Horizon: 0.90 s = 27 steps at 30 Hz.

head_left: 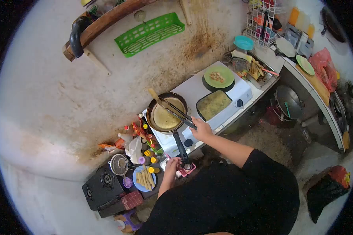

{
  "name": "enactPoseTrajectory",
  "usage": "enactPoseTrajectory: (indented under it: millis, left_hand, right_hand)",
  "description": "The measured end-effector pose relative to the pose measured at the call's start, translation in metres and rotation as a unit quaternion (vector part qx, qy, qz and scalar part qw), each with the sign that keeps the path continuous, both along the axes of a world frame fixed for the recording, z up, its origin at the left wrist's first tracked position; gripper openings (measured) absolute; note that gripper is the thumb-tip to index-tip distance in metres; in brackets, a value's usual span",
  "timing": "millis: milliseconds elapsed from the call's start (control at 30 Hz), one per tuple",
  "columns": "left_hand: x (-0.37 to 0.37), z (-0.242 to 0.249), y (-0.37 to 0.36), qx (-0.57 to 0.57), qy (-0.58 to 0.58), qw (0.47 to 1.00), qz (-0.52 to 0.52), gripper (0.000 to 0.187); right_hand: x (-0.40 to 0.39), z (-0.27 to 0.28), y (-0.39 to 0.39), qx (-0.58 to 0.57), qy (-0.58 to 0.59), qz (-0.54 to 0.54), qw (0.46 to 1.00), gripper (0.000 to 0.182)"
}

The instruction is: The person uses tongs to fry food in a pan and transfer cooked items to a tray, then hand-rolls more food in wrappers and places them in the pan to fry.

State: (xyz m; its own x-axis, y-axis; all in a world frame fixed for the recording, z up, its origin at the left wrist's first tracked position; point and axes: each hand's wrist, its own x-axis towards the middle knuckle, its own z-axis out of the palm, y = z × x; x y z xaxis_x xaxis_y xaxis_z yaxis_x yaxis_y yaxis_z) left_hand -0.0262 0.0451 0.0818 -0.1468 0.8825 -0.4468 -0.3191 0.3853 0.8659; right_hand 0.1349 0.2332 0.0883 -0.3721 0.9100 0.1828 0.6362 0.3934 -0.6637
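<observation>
My right hand (201, 129) is closed around black tongs (178, 112) that reach over the frying pan (166, 131). At the tongs' far end is a long tan piece (153, 93), similar in colour to the rolls on the blue plate; it extends past the pan's rim. Pale yellowish oil or batter (166, 117) covers the pan's bottom. My left hand (172, 165) is beside the end of the pan's black handle (179, 145), its fingers curled near a pink-edged item (188, 170). What those fingers hold, if anything, is too small to tell.
The white stove (196, 84) also carries a green plate (222, 74) with small pieces and a rectangular tray (213, 105) of yellowish food. Several rolls lie on a blue plate (138, 172), near a strainer (119, 164) and a black stove (100, 192). Bottles (149, 153) crowd the left.
</observation>
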Motion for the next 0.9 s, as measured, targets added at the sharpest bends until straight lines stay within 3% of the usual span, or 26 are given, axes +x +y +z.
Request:
enactPoseTrajectory:
  millis: [367,633,733,767,800,833,900]
  left_hand:
    - [0.048,0.037,0.011,0.028,-0.037,0.985,-0.167,0.019]
    - [0.083,0.050,0.018,0.081,0.038,0.980,-0.179,0.019]
    - [0.105,0.057,0.015,0.062,0.024,0.989,-0.136,0.018]
    - [0.118,0.063,0.016,0.058,0.034,0.991,-0.112,0.018]
    - [0.130,0.064,0.018,0.049,0.039,0.994,-0.089,0.018]
    - [0.142,0.062,0.020,0.039,0.041,0.996,-0.064,0.017]
    - [0.171,0.055,0.028,0.043,0.007,0.999,-0.032,0.017]
  right_hand:
    - [-0.013,0.005,-0.008,-0.009,-0.013,0.010,1.000,0.052]
    - [0.008,0.009,0.008,0.018,0.014,0.049,0.999,0.052]
    - [0.024,0.009,0.014,-0.013,0.045,0.051,0.998,0.047]
    - [0.022,-0.016,0.024,-0.004,0.086,0.038,0.996,0.041]
    - [0.032,-0.001,0.029,-0.201,0.161,0.061,0.964,0.033]
    - [0.043,0.017,0.034,-0.390,0.224,0.083,0.889,0.027]
    - [0.058,0.024,0.053,-0.594,0.375,0.076,0.708,0.023]
